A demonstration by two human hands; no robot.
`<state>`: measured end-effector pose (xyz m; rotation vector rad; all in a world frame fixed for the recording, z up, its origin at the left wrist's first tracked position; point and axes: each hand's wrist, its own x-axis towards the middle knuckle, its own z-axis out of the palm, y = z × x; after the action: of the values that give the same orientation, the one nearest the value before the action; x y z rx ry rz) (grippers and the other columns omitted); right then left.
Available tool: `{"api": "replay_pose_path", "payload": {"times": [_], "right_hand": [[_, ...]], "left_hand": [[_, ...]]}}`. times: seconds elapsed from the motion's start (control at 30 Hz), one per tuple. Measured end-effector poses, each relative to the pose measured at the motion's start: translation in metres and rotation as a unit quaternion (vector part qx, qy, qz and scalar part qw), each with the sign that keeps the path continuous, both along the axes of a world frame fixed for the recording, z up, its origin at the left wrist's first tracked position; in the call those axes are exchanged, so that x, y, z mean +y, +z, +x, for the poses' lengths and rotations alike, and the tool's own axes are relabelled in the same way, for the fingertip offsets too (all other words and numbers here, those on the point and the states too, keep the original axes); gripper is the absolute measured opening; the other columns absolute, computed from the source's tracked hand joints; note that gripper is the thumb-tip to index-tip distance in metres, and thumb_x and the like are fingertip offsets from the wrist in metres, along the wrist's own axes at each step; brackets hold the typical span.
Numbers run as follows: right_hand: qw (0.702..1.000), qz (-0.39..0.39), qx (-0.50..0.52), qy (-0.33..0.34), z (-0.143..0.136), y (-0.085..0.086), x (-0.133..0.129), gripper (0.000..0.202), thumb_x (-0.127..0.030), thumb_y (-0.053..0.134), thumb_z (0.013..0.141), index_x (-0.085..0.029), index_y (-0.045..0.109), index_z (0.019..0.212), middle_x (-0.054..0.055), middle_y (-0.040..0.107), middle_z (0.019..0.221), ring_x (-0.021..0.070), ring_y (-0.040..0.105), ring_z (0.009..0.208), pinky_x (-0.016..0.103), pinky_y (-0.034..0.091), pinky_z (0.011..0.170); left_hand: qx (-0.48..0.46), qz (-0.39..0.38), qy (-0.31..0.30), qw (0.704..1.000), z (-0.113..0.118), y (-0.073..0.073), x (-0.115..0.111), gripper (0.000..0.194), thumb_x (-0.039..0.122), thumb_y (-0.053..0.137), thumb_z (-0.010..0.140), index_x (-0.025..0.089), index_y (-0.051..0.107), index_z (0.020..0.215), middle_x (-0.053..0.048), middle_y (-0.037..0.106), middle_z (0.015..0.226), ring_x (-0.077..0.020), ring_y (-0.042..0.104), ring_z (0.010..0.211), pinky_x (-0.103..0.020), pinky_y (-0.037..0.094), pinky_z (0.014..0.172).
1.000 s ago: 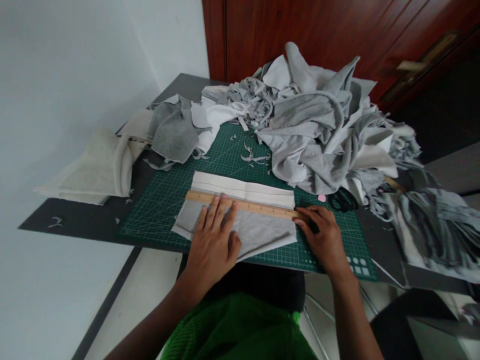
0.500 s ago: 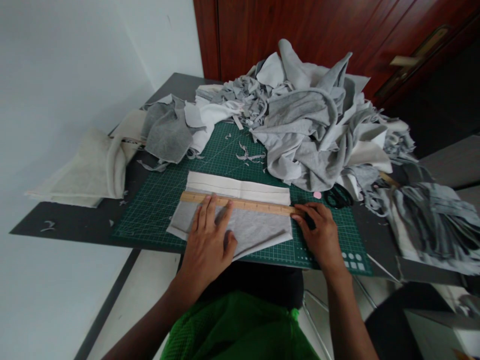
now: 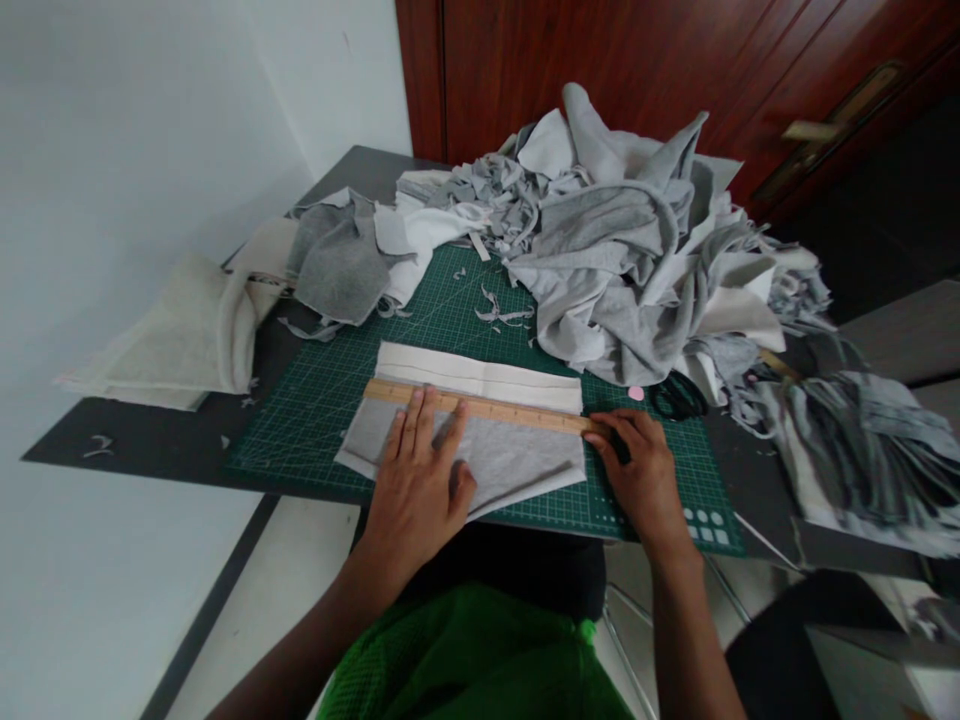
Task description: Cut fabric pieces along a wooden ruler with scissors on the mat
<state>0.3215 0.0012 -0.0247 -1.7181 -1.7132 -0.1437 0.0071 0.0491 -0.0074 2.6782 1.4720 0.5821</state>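
A piece of grey fabric (image 3: 517, 455) with a white upper band (image 3: 480, 372) lies across the front of the green cutting mat (image 3: 450, 300). Along it, just below the band, runs a wooden ruler (image 3: 510, 412). My left hand (image 3: 420, 485) rests flat with fingers stretched out, its fingertips touching the ruler and its palm over the fabric. At the ruler's right end, beyond the fabric's edge, my right hand (image 3: 637, 465) pinches the ruler between thumb and fingers. A thin dark line crosses the white band.
Grey and white cloth scraps (image 3: 615, 250) are heaped at the back. Cream fabric (image 3: 165, 345) hangs over the left edge. Black-handled scissors (image 3: 677, 396) and a pink piece (image 3: 636, 393) lie near my right hand. Folded grey cloth (image 3: 862, 450) sits far right.
The view has shifted very slightly. Both hands, the ruler and the fabric stay in the same places relative to one another.
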Motion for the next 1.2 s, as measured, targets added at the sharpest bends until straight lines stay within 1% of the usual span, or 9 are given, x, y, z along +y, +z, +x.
{"api": "replay_pose_path", "payload": {"times": [0.17, 0.3, 0.4, 0.5, 0.6, 0.73, 0.9, 1.03, 1.2], "right_hand": [[1.0, 0.004, -0.005, 0.004, -0.001, 0.0006, -0.0001, 0.03, -0.045, 0.061, 0.111, -0.022, 0.08, 0.117, 0.013, 0.073, 0.111, 0.0319, 0.068, 0.103, 0.051, 0.057, 0.092], [1.0, 0.01, -0.007, 0.003, -0.0009, 0.0, 0.0003, 0.031, -0.046, 0.061, 0.111, -0.022, 0.079, 0.117, 0.013, 0.073, 0.111, 0.0315, 0.068, 0.102, 0.05, 0.058, 0.091], [1.0, 0.012, -0.008, 0.004, -0.0013, 0.0006, 0.0003, 0.029, -0.045, 0.063, 0.111, -0.022, 0.079, 0.117, 0.013, 0.073, 0.111, 0.0311, 0.068, 0.102, 0.05, 0.058, 0.091], [1.0, 0.009, -0.006, 0.003, -0.0024, 0.002, 0.0, 0.029, -0.045, 0.063, 0.11, -0.022, 0.079, 0.117, 0.013, 0.073, 0.111, 0.0313, 0.068, 0.102, 0.05, 0.058, 0.091], [1.0, 0.003, -0.003, -0.002, -0.0034, 0.0028, -0.0005, 0.029, -0.045, 0.062, 0.11, -0.022, 0.079, 0.117, 0.013, 0.072, 0.111, 0.0318, 0.068, 0.103, 0.051, 0.058, 0.092], [1.0, 0.002, -0.003, -0.006, -0.0038, 0.0026, -0.0009, 0.03, -0.046, 0.062, 0.11, -0.023, 0.08, 0.117, 0.013, 0.072, 0.111, 0.0319, 0.068, 0.103, 0.052, 0.058, 0.092], [1.0, 0.004, -0.003, 0.0, -0.0048, 0.0033, -0.0009, 0.03, -0.045, 0.062, 0.11, -0.021, 0.079, 0.117, 0.013, 0.072, 0.111, 0.0318, 0.066, 0.102, 0.05, 0.057, 0.09], [1.0, 0.006, 0.002, 0.0, -0.0051, 0.0034, -0.0007, 0.028, -0.043, 0.063, 0.11, -0.021, 0.079, 0.117, 0.013, 0.072, 0.111, 0.0319, 0.066, 0.103, 0.05, 0.056, 0.091], [1.0, 0.001, 0.005, 0.0, -0.0038, 0.0019, -0.0011, 0.027, -0.043, 0.063, 0.11, -0.022, 0.079, 0.118, 0.013, 0.072, 0.112, 0.0321, 0.066, 0.104, 0.051, 0.056, 0.092]], "left_hand": [[-0.002, 0.002, -0.007, 1.0, -0.0002, 0.0001, 0.0002, 0.073, 0.024, 0.055, 0.103, 0.015, 0.037, 0.173, -0.022, 0.018, 0.186, -0.0434, 0.026, 0.172, -0.063, 0.034, 0.138], [-0.019, 0.006, -0.005, 1.0, 0.0008, 0.0011, 0.0003, 0.072, 0.023, 0.054, 0.103, 0.015, 0.036, 0.172, -0.024, 0.022, 0.184, -0.0469, 0.028, 0.17, -0.068, 0.037, 0.135], [-0.025, 0.004, -0.001, 1.0, 0.0015, 0.0026, 0.0003, 0.07, 0.023, 0.055, 0.103, 0.016, 0.037, 0.171, -0.025, 0.03, 0.178, -0.0489, 0.032, 0.166, -0.07, 0.039, 0.133], [-0.013, 0.003, -0.003, 1.0, 0.0015, 0.0034, 0.0002, 0.072, 0.023, 0.054, 0.103, 0.015, 0.036, 0.171, -0.026, 0.035, 0.174, -0.0485, 0.035, 0.165, -0.069, 0.039, 0.133], [-0.005, 0.002, -0.003, 1.0, 0.0014, 0.0031, -0.0001, 0.074, 0.024, 0.054, 0.102, 0.015, 0.033, 0.173, -0.026, 0.035, 0.176, -0.0475, 0.033, 0.167, -0.068, 0.039, 0.134], [-0.007, -0.003, 0.004, 1.0, 0.002, 0.0029, -0.0006, 0.078, 0.024, 0.055, 0.102, 0.018, 0.031, 0.175, -0.021, 0.034, 0.18, -0.0444, 0.029, 0.17, -0.066, 0.037, 0.135], [0.007, -0.01, 0.008, 1.0, 0.0029, 0.0042, -0.0007, 0.073, 0.024, 0.055, 0.102, 0.014, 0.039, 0.172, -0.023, 0.034, 0.18, -0.0441, 0.03, 0.17, -0.064, 0.035, 0.137], [0.014, -0.012, 0.007, 1.0, 0.0023, 0.004, -0.0001, 0.072, 0.025, 0.055, 0.103, 0.013, 0.039, 0.172, -0.023, 0.033, 0.181, -0.0433, 0.028, 0.171, -0.063, 0.034, 0.138], [0.012, -0.007, 0.003, 1.0, 0.0024, 0.0036, 0.0006, 0.07, 0.026, 0.056, 0.102, 0.011, 0.043, 0.169, -0.025, 0.031, 0.181, -0.0433, 0.026, 0.172, -0.063, 0.033, 0.138]]}}
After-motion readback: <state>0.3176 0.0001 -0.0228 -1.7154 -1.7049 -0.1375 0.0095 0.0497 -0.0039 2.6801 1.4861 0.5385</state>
